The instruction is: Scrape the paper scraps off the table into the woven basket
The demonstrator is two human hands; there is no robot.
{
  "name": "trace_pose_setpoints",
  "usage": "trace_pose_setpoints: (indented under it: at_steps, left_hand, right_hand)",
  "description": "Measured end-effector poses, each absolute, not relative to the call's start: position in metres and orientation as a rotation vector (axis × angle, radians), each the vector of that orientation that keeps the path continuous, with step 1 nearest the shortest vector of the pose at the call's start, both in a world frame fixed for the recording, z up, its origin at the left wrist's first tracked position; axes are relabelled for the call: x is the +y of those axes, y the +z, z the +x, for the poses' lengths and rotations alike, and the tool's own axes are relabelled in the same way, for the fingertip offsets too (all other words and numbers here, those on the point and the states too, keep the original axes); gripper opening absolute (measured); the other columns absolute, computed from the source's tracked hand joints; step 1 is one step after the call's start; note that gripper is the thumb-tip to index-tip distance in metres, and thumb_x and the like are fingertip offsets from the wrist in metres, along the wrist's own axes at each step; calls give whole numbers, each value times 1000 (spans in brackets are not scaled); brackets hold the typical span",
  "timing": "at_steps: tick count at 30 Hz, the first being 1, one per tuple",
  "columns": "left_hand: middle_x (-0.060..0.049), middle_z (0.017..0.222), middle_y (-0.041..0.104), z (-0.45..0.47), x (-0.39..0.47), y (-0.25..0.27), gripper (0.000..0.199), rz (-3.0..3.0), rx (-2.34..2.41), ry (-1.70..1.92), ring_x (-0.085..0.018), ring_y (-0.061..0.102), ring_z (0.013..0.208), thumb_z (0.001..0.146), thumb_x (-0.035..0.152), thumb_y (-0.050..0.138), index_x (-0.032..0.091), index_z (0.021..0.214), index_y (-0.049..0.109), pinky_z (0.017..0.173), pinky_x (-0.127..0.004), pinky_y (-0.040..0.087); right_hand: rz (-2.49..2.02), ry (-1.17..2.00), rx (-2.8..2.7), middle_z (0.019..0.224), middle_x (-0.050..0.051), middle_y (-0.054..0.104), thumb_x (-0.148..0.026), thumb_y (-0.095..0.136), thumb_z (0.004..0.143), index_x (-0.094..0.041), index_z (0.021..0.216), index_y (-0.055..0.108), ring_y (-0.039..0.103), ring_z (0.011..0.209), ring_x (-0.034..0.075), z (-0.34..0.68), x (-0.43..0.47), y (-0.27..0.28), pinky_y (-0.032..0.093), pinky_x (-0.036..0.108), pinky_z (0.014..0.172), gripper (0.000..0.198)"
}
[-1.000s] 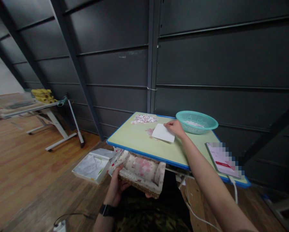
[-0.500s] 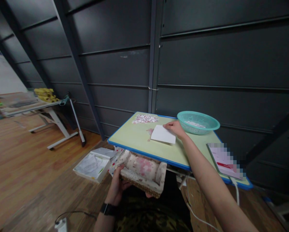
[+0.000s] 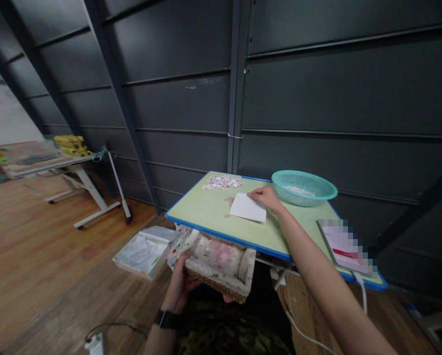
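Observation:
My left hand (image 3: 182, 282) is closed on the near left side of a shallow woven basket (image 3: 215, 286) with a pale, stained lining and pink marks inside. The basket is just below the table's front edge, partly under it. Over the tabletop, my right hand (image 3: 265, 198) pinches the far edge of a white card (image 3: 248, 208). The card lies low and slightly tilted, beside a pinkish stain on the table. Behind it to the left is a heap of small white and reddish pieces (image 3: 222, 182).
A turquoise colander (image 3: 304, 188) with white pieces stands at the table's back right. A tablet (image 3: 344, 248) with a white cable lies on the right. An open white box (image 3: 141, 256) is on the floor at left. A dark panelled wall (image 3: 176, 108) rises behind the table.
My right hand has moved the white card slightly left, and its near edge sits a little lower. My left hand and the basket look nearly still.

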State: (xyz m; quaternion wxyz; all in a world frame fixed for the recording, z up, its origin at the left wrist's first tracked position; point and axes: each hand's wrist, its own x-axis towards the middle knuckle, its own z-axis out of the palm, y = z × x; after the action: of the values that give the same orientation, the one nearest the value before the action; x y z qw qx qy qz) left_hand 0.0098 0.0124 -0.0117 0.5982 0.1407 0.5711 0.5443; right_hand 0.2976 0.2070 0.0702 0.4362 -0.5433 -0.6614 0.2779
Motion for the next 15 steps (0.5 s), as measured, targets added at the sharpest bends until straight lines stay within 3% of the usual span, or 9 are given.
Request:
trace_pose_setpoints:
  at_steps: [15]
  left_hand:
    - [0,72,63,8,13,-14,41,346,1308,1264,-18,63,55,83,37,58,19,120,51,56,-35,58]
  right_hand:
    - [-1341,724,-1772,62,5,65,-49,71,59,-10,75,73,49,55,13,300,203,76,32,24,49,42]
